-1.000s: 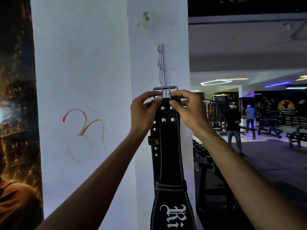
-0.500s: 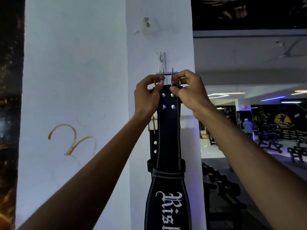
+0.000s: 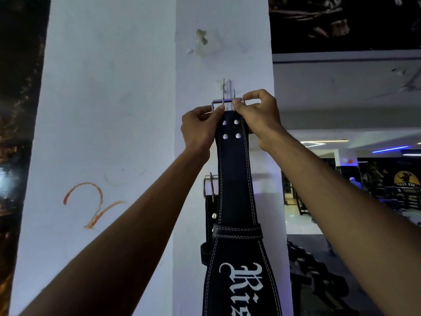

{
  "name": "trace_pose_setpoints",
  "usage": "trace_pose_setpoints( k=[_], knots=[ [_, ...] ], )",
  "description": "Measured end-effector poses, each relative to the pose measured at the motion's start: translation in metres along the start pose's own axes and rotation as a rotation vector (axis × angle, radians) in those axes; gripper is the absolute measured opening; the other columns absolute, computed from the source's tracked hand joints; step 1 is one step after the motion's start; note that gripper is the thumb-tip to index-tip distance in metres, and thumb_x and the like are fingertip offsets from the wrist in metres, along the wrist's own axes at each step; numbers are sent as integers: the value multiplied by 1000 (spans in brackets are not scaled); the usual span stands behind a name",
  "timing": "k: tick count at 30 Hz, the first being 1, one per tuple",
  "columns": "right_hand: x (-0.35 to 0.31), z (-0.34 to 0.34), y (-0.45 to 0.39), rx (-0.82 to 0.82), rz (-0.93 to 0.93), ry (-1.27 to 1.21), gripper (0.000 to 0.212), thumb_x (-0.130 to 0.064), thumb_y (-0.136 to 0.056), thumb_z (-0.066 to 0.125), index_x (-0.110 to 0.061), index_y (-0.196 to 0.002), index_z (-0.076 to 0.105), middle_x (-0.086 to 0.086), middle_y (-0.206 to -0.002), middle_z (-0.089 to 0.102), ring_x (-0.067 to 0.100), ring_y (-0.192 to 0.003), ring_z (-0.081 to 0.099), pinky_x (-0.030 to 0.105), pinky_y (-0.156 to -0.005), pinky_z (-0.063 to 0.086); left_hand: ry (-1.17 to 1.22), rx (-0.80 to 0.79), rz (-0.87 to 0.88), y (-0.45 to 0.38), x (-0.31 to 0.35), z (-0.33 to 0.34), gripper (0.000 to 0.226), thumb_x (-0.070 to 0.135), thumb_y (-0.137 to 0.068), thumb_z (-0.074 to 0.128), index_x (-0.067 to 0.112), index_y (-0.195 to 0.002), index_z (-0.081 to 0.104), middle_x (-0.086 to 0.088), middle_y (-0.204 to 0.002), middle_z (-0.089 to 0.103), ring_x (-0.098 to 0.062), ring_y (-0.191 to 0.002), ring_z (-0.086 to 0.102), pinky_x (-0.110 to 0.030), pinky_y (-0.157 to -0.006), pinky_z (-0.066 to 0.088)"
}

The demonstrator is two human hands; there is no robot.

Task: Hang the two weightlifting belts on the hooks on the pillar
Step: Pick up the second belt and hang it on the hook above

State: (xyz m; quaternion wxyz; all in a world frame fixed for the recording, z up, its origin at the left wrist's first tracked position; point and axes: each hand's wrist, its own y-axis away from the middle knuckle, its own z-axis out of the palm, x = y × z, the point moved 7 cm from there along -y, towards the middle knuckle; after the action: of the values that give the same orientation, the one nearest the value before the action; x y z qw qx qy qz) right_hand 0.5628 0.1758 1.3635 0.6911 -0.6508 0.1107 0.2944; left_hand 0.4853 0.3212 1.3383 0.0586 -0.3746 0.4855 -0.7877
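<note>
Both hands, the left hand (image 3: 200, 128) and right hand (image 3: 259, 115), are pinching closed on the buckle (image 3: 227, 101) of the belt (image 3: 234, 179), which is hanging toward 6 o'clock, while the hook (image 3: 224, 86) on the pillar (image 3: 223, 42) is lying just at 12 o'clock of the grip.

A black leather weightlifting belt with white stitching (image 3: 234, 179) hangs upright, its steel buckle (image 3: 227, 102) just below the small metal hook (image 3: 223, 86) on the white pillar (image 3: 223, 42). A second black belt (image 3: 210, 210) hangs behind it, lower.

Front belt (image 3: 234, 169) before second belt (image 3: 209, 215), below hook (image 3: 223, 87).
</note>
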Motion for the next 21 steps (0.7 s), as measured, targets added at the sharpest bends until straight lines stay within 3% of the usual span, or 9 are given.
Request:
trace_pose_setpoints(
  k=[6,13,19,21],
  knots=[
    [15,7,-8,25,33,45,28,-35,-76,74,-27,-99,59,7,-98,72,24,-88,71,47,-80,60,4,20,-92,-8,-12,1,23,34,-71,82,15,-82,75,-4,-82,77,-24,-79,75,-52,-85,63],
    [30,12,-6,30,62,54,30,-28,-73,72,-25,-101,60,2,-92,71,22,-87,70,36,-73,55,-73,95,-151,-5,-22,0,13,28,-73,74,17,-70,66,2,-70,66,-21,-71,66,-49,-85,63],
    [37,10,6,60,-46,22,28,-33,-79,75,-25,-104,64,3,-88,73,18,-82,71,37,-79,59,-94,62,-156,-1,-29,-5,22,39,-64,74,20,-75,69,2,-74,72,-23,-78,73,-50,-84,63],
    [35,7,13,83,-107,30,30,-36,-82,75,-24,-108,66,0,-90,73,9,-80,70,31,-78,57,-115,44,-131,0,-30,-7,28,46,-65,74,20,-76,71,0,-77,76,-23,-82,76,-50,-85,63]
  ],
)
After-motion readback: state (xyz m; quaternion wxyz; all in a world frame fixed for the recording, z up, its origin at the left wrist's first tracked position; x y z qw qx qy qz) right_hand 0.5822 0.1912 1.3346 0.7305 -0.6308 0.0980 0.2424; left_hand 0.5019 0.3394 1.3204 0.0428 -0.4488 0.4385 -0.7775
